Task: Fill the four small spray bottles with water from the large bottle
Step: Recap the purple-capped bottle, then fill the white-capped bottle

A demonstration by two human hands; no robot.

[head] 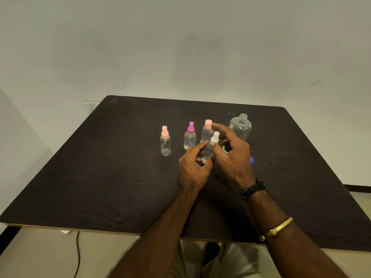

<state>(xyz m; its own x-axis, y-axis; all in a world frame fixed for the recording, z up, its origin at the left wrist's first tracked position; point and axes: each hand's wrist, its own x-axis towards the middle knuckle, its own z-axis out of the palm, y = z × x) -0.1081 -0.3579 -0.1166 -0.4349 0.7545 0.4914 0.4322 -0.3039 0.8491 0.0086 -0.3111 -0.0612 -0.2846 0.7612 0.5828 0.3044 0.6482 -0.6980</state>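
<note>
A dark counter is seen across the middle of the frame, set against a pale wall. Two bare forearms are stretched over it from the lower edge, and the hands are brought together just right of centre.

The large bottle, clear and uncapped, is stood upright towards the upper right of the counter, behind the right hand. The grip of this hand is spread, with the fingers fanned out; the thumb is laid close to the neck of the white-topped spray bottle, though contact cannot be told. The lower body of that bottle is pinched between thumb and fingers of the left hand.

Three more small bottles are lined up to the left of the large one: a tall pink-capped bottle just behind the hands, a purple-topped bottle beside it, and a pink-sprayer bottle further left, set apart. All three are stood upright with tops fitted.

A black wristband and a gold bangle are worn on the right arm. A blue cap is half hidden at the right hand's right edge.
</note>
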